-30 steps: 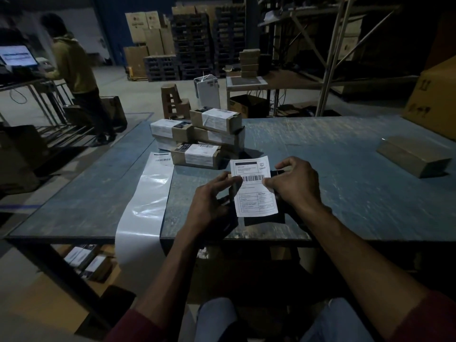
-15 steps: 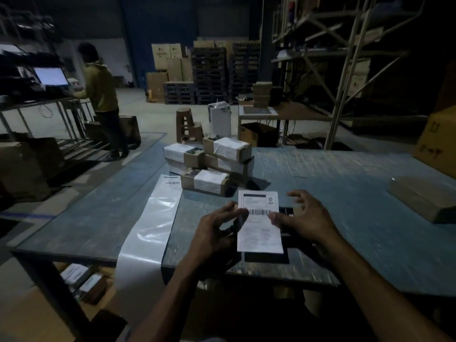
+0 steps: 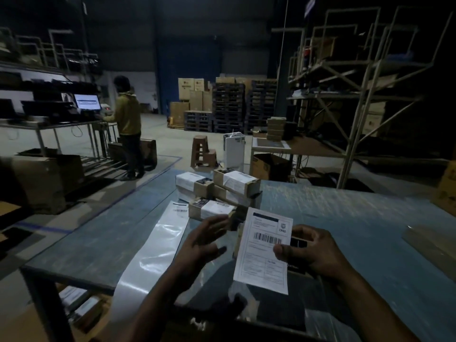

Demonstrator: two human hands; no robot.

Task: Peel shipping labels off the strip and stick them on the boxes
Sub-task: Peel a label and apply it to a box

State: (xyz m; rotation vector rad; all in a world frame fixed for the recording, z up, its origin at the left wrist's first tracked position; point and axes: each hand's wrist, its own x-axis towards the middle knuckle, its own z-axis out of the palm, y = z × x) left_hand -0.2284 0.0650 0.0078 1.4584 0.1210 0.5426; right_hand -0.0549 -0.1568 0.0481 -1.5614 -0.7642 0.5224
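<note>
Where the white shipping label [image 3: 265, 250] stands raised above the worktop [image 3: 357, 218], the right hand [image 3: 311, 253] pinches its right edge, thumb on the printed face, with a dark box [image 3: 297, 243] held behind it. Left hand [image 3: 202, 243] hovers just left of the label, fingers spread and loose, holding nothing. Shiny backing strip [image 3: 150, 255] trails off the near edge. Stack of labelled boxes [image 3: 222, 191] sits just beyond. Far left, a person [image 3: 127, 124] faces a lit screen [image 3: 86, 101].

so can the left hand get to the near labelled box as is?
Probably yes. The left hand is open, holds nothing, and hovers just short of that box; nothing lies between them.
</note>
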